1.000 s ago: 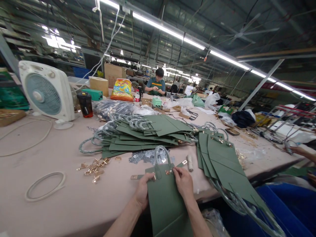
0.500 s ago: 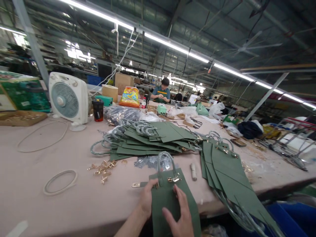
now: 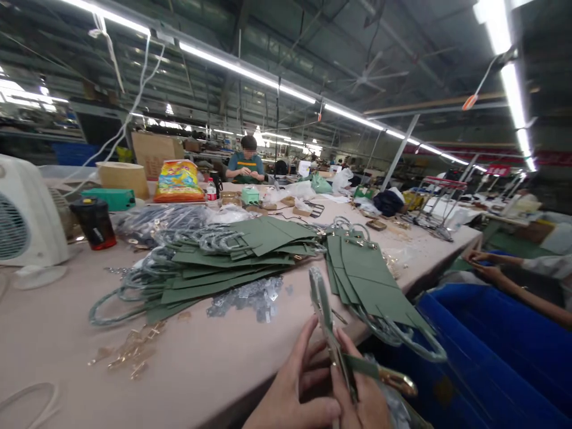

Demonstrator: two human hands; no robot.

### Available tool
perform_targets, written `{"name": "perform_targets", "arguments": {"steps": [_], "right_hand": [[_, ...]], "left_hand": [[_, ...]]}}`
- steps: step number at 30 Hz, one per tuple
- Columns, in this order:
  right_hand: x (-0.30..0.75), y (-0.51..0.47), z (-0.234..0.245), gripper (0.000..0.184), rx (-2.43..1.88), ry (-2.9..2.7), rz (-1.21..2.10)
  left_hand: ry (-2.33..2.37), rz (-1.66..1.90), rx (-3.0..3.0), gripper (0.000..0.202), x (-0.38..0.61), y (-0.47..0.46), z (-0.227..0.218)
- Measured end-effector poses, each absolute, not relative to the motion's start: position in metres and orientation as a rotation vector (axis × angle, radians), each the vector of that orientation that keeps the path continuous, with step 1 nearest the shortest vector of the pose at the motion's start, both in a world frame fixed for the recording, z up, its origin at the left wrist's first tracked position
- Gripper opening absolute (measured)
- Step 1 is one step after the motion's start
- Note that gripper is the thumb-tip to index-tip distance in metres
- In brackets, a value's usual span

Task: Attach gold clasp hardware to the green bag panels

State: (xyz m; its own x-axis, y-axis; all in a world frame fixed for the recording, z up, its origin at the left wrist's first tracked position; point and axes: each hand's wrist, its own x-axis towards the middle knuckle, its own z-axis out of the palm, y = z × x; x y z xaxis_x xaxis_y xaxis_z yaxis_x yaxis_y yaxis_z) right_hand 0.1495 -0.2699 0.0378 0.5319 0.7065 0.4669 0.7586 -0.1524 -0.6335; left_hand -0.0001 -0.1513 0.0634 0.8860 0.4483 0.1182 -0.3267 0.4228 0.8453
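- Head view: left hand (image 3: 294, 396) and right hand (image 3: 365, 400) both pinch the green bag panel (image 3: 322, 310), held upright and edge-on at the worktop's (image 3: 214, 351) near edge.
- Apparently mid-flip, with the gold clasp (image 3: 397, 381) jutting right; it needs a firm two-handed grip.

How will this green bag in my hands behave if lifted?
The green bag stands edge-on between left hand and right hand without sagging, so probably fairly stiff. Thin and flat, so likely light. Its gold clasp hangs on a strap and may swing.
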Motion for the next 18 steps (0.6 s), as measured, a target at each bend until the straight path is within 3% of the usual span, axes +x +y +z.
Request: {"name": "perform_targets", "arguments": {"steps": [5,9,12,18], "right_hand": [[0.204,-0.309,0.075,0.058,-1.845,-0.812,0.205],[0.236,-0.308,0.091,0.055,-1.586,-0.528,0.685],[0.242,-0.286,0.088,0.057,-1.400,-0.433,0.957],[0.245,-0.232,0.057,0.056,-1.307,-0.466,1.244]], "left_hand": [[0.577,0.756,0.933,0.079,0.017,-0.130,0.038],[0.398,0.537,0.778,0.055,0.009,-0.126,0.041],[0.278,0.491,0.586,0.051,-0.002,-0.133,0.045],[0.398,0.773,0.366,0.051,-0.012,-0.139,0.029]]}}
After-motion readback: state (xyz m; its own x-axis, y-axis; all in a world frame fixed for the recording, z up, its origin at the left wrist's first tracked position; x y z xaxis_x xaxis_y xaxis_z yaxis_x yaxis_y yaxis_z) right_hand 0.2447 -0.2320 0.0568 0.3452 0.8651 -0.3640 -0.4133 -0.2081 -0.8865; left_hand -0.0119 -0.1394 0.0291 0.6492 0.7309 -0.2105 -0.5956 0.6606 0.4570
